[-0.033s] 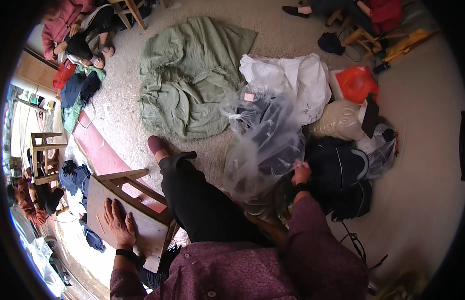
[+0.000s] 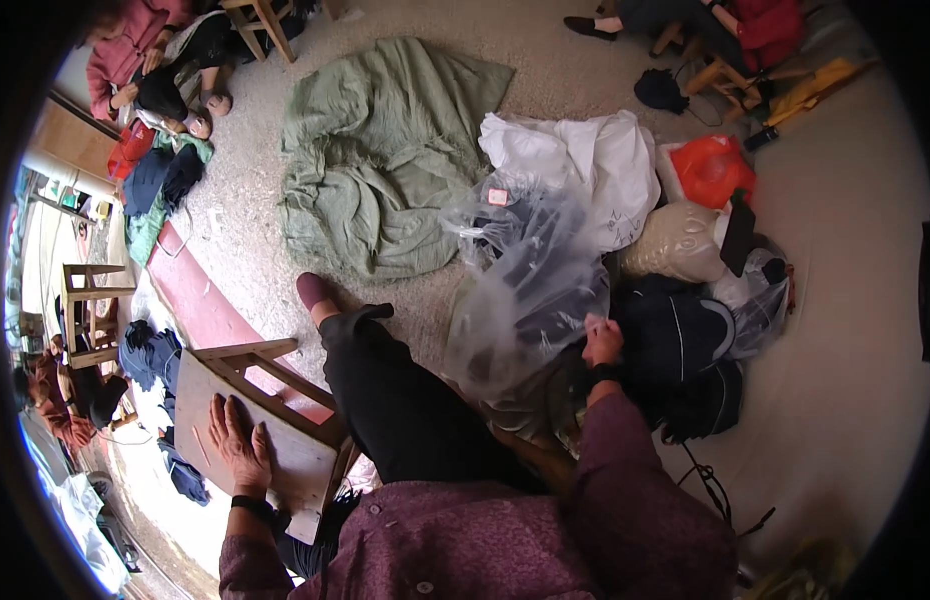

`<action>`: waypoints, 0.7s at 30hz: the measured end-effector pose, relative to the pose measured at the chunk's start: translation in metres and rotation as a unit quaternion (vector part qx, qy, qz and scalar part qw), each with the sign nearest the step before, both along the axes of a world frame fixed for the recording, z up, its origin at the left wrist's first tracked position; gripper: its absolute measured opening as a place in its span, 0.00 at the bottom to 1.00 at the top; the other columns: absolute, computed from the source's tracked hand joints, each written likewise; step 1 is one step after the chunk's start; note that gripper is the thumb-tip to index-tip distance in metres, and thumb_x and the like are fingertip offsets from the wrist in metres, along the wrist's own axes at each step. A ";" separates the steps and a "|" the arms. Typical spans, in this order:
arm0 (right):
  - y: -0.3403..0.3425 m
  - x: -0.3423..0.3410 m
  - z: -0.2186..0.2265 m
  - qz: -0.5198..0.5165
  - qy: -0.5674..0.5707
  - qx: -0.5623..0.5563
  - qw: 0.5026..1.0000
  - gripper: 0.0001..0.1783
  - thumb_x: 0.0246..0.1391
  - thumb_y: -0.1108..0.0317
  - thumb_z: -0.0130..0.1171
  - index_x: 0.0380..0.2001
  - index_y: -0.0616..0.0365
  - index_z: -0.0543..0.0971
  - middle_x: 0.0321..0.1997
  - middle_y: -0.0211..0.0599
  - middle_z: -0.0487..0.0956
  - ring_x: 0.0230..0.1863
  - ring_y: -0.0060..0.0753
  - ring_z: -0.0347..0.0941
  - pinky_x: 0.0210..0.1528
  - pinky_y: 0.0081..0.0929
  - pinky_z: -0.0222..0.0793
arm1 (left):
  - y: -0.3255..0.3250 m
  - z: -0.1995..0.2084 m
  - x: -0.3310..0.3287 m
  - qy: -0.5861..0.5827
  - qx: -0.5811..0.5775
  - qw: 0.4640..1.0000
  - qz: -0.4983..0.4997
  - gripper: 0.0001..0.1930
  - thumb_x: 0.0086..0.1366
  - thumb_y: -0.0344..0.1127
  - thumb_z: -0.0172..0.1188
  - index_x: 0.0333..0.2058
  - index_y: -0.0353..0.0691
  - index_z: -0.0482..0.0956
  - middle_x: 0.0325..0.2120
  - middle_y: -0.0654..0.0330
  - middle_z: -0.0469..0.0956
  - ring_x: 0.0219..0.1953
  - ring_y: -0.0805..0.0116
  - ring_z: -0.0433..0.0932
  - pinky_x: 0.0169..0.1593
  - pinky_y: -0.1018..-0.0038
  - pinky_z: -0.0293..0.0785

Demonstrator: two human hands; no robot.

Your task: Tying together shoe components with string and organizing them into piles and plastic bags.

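My left hand (image 2: 239, 442) lies flat with its fingers spread on the seat of a small wooden stool (image 2: 200, 400). To the right, my right hand (image 2: 602, 342) is closed on the edge of a large clear plastic bag (image 2: 530, 310). The bag spreads crumpled over dark cloth and bears a small pale label with a reddish edge. Beside my right hand sit dark navy fabric pieces with light piping (image 2: 675, 325).
Beyond the bag are a green woven sheet (image 2: 385, 150), a white sack (image 2: 575, 160), an orange-red plastic bag (image 2: 712, 170) and a tan bundle (image 2: 680, 240). Two seated people (image 2: 135, 60) (image 2: 770, 35) are at the far edges. Another stool (image 2: 90, 300) stands left; a black cord (image 2: 710, 480) lies right.
The lower part of the clear plastic bag has shifted slightly beside my right hand. My left hand stays put on the stool.
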State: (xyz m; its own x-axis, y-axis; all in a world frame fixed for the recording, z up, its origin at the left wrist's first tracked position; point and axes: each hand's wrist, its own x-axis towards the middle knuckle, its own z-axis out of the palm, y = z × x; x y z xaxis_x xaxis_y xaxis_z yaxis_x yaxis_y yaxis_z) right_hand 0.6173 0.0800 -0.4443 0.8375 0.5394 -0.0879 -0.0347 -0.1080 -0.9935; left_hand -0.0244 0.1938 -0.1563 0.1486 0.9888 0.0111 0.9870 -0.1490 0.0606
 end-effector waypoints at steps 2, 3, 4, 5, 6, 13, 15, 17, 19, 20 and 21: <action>0.044 0.002 0.040 -0.019 0.208 0.282 0.936 0.06 0.49 0.73 0.56 0.31 0.63 0.71 0.29 0.40 0.76 0.32 0.34 0.74 0.37 0.35 0.70 | -0.001 -0.001 0.000 -0.011 0.000 1.000 0.004 0.35 0.64 0.58 0.43 0.61 0.38 0.60 0.63 0.44 0.55 0.66 0.46 0.51 0.66 0.53 0.40; 0.071 -0.003 0.088 0.035 -0.191 0.029 0.980 0.02 0.52 0.74 0.54 0.30 0.60 0.72 0.27 0.37 0.74 0.31 0.33 0.73 0.36 0.35 0.69 | -0.007 -0.001 -0.006 -0.009 0.001 1.000 0.017 0.35 0.64 0.58 0.44 0.61 0.38 0.60 0.63 0.44 0.54 0.66 0.46 0.50 0.66 0.53 0.40; 0.094 -0.003 0.140 0.071 -0.559 -0.225 0.795 0.02 0.54 0.75 0.51 0.28 0.57 0.72 0.26 0.34 0.73 0.31 0.32 0.72 0.35 0.34 0.69 | -0.010 -0.001 -0.007 -0.012 -0.006 1.000 0.025 0.34 0.63 0.56 0.45 0.61 0.38 0.59 0.64 0.45 0.53 0.67 0.48 0.49 0.66 0.53 0.40; 0.099 0.033 0.154 0.024 -0.518 -0.184 0.835 0.03 0.56 0.74 0.50 0.28 0.57 0.72 0.26 0.33 0.72 0.29 0.32 0.70 0.35 0.34 0.69 | -0.003 -0.001 0.001 -0.022 -0.014 1.000 0.015 0.34 0.62 0.54 0.47 0.61 0.38 0.58 0.64 0.45 0.52 0.67 0.48 0.48 0.66 0.53 0.39; 0.106 0.064 0.169 -0.019 -0.472 -0.137 0.871 0.05 0.58 0.73 0.49 0.28 0.57 0.72 0.26 0.33 0.71 0.28 0.33 0.69 0.35 0.34 0.68 | 0.004 -0.002 0.008 -0.028 -0.021 0.999 0.007 0.34 0.62 0.53 0.48 0.62 0.38 0.58 0.64 0.45 0.51 0.67 0.49 0.47 0.66 0.54 0.39; 0.168 -0.013 0.540 0.265 -0.244 0.404 0.841 0.12 0.54 0.77 0.50 0.19 0.55 0.64 0.21 0.32 0.62 0.26 0.26 0.59 0.33 0.26 0.59 | -0.010 0.002 -0.008 -0.035 -0.015 0.999 0.036 0.35 0.60 0.48 0.53 0.62 0.40 0.56 0.64 0.46 0.51 0.68 0.50 0.47 0.67 0.56 0.40; 0.188 -0.001 0.597 0.475 0.082 0.572 0.664 0.12 0.52 0.79 0.51 0.18 0.56 0.64 0.21 0.32 0.61 0.26 0.26 0.57 0.32 0.26 0.56 | -0.003 0.002 -0.006 -0.042 -0.034 0.998 0.045 0.36 0.58 0.49 0.56 0.62 0.41 0.58 0.65 0.48 0.52 0.68 0.51 0.48 0.66 0.56 0.43; 0.189 -0.050 0.671 0.542 0.065 0.585 0.600 0.11 0.52 0.79 0.52 0.19 0.57 0.65 0.21 0.31 0.62 0.26 0.27 0.58 0.31 0.25 0.56 | -0.007 0.010 -0.008 -0.062 -0.041 0.996 0.053 0.36 0.57 0.49 0.57 0.62 0.42 0.59 0.64 0.49 0.53 0.67 0.51 0.49 0.66 0.55 0.44; 0.200 -0.075 0.696 0.542 0.045 0.560 0.625 0.08 0.52 0.79 0.51 0.22 0.60 0.66 0.23 0.32 0.62 0.29 0.28 0.59 0.32 0.24 0.56 | -0.010 0.008 -0.011 -0.088 -0.039 0.994 0.048 0.36 0.54 0.47 0.61 0.60 0.44 0.62 0.64 0.52 0.55 0.67 0.52 0.51 0.64 0.53 0.49; 0.202 -0.084 0.700 0.522 0.041 0.537 0.661 0.06 0.52 0.80 0.50 0.24 0.63 0.65 0.25 0.33 0.60 0.32 0.29 0.57 0.32 0.24 0.55 | -0.013 0.006 -0.014 -0.089 -0.034 0.994 0.049 0.36 0.54 0.47 0.61 0.60 0.44 0.62 0.64 0.52 0.55 0.67 0.52 0.51 0.64 0.53 0.49; 0.211 -0.089 0.684 0.559 0.002 0.525 0.642 0.04 0.55 0.75 0.52 0.29 0.64 0.69 0.28 0.36 0.68 0.35 0.31 0.62 0.36 0.23 0.60 | -0.016 0.009 -0.009 -0.088 -0.049 0.994 0.039 0.36 0.53 0.46 0.63 0.60 0.45 0.62 0.64 0.53 0.56 0.67 0.53 0.51 0.64 0.53 0.49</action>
